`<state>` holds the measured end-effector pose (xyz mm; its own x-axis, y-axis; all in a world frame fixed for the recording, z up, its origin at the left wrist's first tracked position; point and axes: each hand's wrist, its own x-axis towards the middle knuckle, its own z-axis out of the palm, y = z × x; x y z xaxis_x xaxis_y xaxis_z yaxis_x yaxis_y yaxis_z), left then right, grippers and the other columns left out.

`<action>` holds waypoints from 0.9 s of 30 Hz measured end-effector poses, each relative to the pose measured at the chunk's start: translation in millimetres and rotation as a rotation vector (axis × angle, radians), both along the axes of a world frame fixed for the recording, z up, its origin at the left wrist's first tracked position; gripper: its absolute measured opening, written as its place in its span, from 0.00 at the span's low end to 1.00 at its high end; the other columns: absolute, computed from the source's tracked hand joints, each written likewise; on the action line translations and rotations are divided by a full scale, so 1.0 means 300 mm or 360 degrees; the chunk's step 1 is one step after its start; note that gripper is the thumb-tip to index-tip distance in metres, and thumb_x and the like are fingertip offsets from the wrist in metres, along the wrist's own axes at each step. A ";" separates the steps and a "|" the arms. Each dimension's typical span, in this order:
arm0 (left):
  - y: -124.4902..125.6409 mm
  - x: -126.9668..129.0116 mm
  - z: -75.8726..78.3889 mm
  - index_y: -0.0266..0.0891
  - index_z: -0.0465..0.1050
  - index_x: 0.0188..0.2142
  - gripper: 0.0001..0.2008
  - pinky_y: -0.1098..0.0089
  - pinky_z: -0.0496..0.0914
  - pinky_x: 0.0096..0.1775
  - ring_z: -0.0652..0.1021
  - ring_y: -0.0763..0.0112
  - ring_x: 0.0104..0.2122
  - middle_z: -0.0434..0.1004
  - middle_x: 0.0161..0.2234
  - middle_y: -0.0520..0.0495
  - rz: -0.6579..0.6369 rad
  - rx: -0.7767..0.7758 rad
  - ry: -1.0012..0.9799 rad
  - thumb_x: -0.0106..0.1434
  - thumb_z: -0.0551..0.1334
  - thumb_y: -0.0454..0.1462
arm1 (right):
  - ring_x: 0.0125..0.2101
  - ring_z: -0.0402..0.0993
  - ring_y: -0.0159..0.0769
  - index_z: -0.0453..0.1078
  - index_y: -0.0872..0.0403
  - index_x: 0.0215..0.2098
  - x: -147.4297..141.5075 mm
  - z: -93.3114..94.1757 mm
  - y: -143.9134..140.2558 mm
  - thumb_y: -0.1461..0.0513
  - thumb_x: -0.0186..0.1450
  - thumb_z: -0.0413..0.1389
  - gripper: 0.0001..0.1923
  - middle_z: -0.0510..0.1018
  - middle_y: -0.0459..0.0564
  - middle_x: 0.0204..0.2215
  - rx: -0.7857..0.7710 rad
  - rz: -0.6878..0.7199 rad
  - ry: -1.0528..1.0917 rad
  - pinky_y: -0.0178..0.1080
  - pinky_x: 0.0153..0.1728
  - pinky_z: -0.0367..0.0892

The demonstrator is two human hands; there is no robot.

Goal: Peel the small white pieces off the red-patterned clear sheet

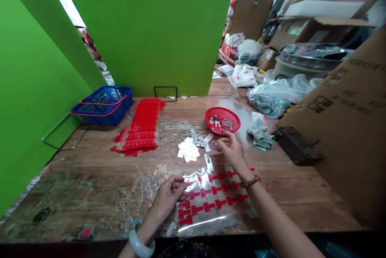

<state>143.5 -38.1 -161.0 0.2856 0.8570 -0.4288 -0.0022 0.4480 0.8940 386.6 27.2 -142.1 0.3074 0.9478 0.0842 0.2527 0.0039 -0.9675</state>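
Note:
My left hand [169, 195] rests with curled fingers on the left edge of a clear plastic sheet [211, 203] printed with red T shapes, at the table's near edge. Stretched forward over the table, my right hand [231, 149] has its fingers spread and holds nothing; it hovers just short of a round red basket [222, 120] with small metal plates inside. Loose metal plates [199, 137] and a pile of small white squares [188, 151] lie left of that hand. One plate [209, 162] lies beside the sheet's top edge.
A stack of red sheets [140, 127] lies at the middle left, a blue wire basket [104, 104] behind it. Green panels [150, 29] wall the back and left. Grey gloves [259, 134], a black metal part [297, 149] and a big cardboard box [346, 121] stand right.

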 end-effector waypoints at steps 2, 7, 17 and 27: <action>0.002 -0.004 -0.001 0.33 0.67 0.37 0.15 0.67 0.71 0.35 0.77 0.68 0.29 0.75 0.32 0.43 -0.0005 0.0011 0.0009 0.54 0.63 0.40 | 0.28 0.68 0.34 0.65 0.54 0.41 -0.024 -0.043 -0.009 0.61 0.55 0.56 0.14 0.71 0.47 0.30 0.0015 0.0106 -0.0190 0.37 0.30 0.64; 0.008 -0.015 -0.012 0.33 0.67 0.36 0.15 0.68 0.71 0.34 0.77 0.69 0.29 0.76 0.31 0.44 -0.0020 -0.0012 0.0060 0.52 0.64 0.40 | 0.31 0.64 0.36 0.68 0.55 0.27 -0.063 -0.105 -0.042 0.70 0.49 0.56 0.07 0.69 0.47 0.28 -0.0007 0.0408 -0.0545 0.38 0.35 0.59; 0.004 -0.006 -0.013 0.34 0.69 0.36 0.13 0.67 0.72 0.34 0.77 0.68 0.29 0.76 0.29 0.46 -0.0011 0.0058 0.0122 0.53 0.62 0.40 | 0.24 0.60 0.30 0.62 0.55 0.22 -0.043 -0.126 0.000 0.70 0.46 0.55 0.08 0.65 0.41 0.21 -0.0097 0.0480 -0.0607 0.32 0.25 0.54; 0.005 -0.001 0.005 0.34 0.70 0.36 0.15 0.70 0.73 0.32 0.78 0.70 0.27 0.77 0.29 0.46 0.0109 0.0045 0.0042 0.54 0.63 0.42 | 0.22 0.65 0.32 0.60 0.52 0.27 -0.095 0.004 -0.122 0.58 0.55 0.57 0.10 0.66 0.42 0.21 -0.0004 0.0082 0.0030 0.34 0.23 0.61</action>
